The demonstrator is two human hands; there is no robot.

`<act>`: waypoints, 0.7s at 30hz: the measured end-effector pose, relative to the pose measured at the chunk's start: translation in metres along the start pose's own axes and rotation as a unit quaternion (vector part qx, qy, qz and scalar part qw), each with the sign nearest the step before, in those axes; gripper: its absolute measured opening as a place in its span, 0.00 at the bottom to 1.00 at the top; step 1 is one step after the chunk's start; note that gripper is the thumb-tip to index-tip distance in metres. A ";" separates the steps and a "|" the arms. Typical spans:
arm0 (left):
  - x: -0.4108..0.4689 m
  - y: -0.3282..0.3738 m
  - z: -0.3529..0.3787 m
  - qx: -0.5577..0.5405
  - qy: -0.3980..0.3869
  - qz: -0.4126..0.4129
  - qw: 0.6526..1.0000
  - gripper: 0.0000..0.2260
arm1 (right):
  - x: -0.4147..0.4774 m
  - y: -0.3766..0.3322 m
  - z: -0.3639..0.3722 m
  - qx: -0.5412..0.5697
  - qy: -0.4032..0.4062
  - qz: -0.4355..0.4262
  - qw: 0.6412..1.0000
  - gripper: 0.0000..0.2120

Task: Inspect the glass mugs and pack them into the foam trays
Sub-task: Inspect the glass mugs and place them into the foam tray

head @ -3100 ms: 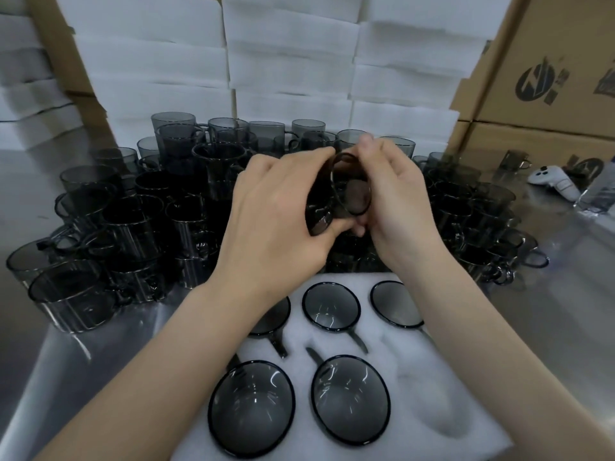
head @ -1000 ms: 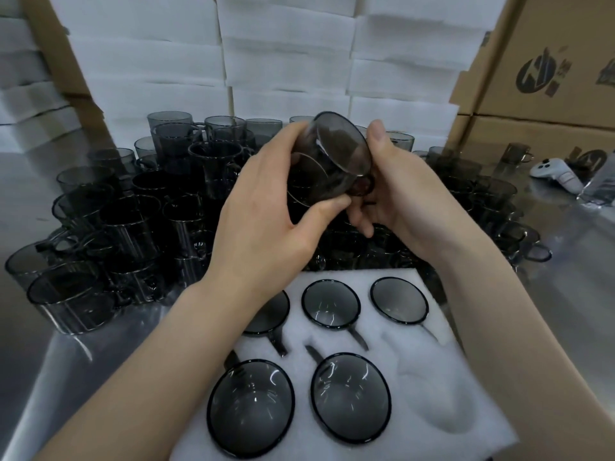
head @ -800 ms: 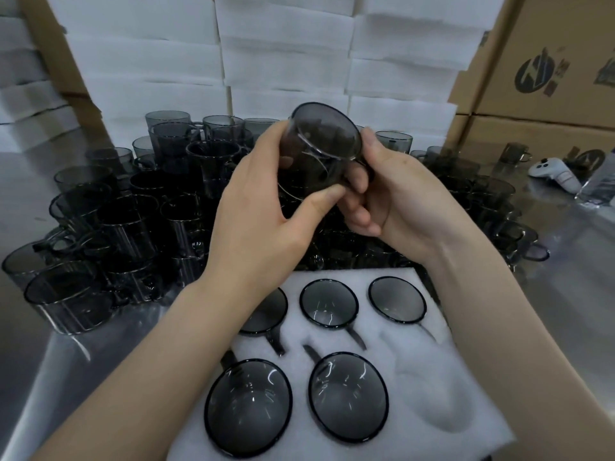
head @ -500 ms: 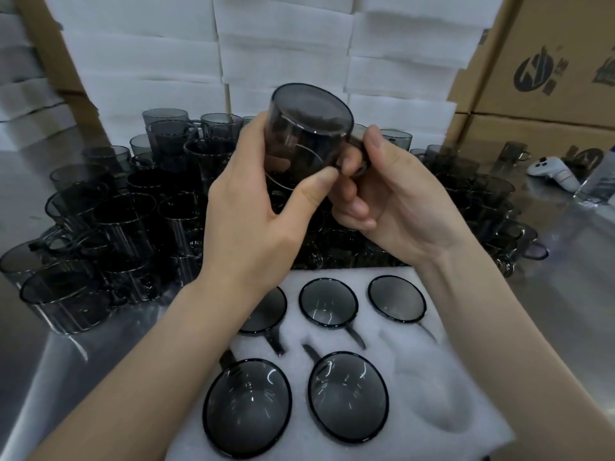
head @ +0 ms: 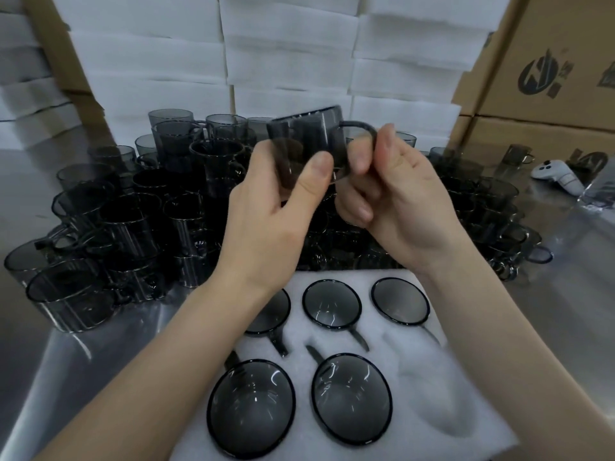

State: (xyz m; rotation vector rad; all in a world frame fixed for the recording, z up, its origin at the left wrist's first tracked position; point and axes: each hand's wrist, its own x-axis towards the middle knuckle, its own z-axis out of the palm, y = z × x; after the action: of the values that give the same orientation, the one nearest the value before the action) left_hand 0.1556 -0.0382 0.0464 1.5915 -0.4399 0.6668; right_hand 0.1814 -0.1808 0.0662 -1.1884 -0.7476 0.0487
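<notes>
I hold one smoky grey glass mug (head: 307, 136) raised above the pile, upside down with its handle pointing right. My left hand (head: 269, 211) grips its body between thumb and fingers. My right hand (head: 396, 194) pinches the handle. Below my wrists lies a white foam tray (head: 442, 400) with several mugs (head: 351, 395) seated in its pockets, rims up; the pocket at the tray's front right holds nothing. Behind it stands a dense crowd of loose grey mugs (head: 139, 224) on the steel table.
Stacks of white foam trays (head: 286, 51) rise at the back. Cardboard boxes (head: 545, 58) stand at the right. A white handheld controller (head: 559, 176) and a lone mug (head: 517, 156) lie on the steel table (head: 572, 294) at the far right.
The mug has been turned in my hands from mouth-toward-me to bottom-up, then tilted level and side-on, with its handle swung out to the right. Both hands stayed on it.
</notes>
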 end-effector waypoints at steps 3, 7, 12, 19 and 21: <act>0.000 -0.003 -0.002 0.045 -0.016 0.011 0.999 0.15 | 0.003 -0.002 -0.001 0.019 0.025 0.043 0.999 0.24; -0.001 0.001 -0.003 0.123 -0.028 0.064 0.990 0.24 | 0.004 0.000 -0.003 0.012 0.071 0.074 0.995 0.31; 0.001 0.002 -0.005 0.091 0.017 0.091 0.992 0.21 | 0.004 0.003 -0.006 0.072 0.084 0.062 0.992 0.26; 0.001 0.000 -0.004 0.050 -0.019 0.050 0.997 0.26 | 0.004 0.006 0.001 -0.073 0.046 0.055 0.995 0.28; 0.002 0.000 -0.005 0.099 -0.014 0.056 0.993 0.26 | 0.004 0.005 0.002 -0.055 0.034 0.052 0.997 0.29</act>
State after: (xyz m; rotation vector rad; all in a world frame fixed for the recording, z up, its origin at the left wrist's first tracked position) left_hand 0.1563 -0.0328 0.0479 1.7752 -0.4999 0.7942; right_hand 0.1849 -0.1752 0.0638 -1.3279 -0.6352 0.0532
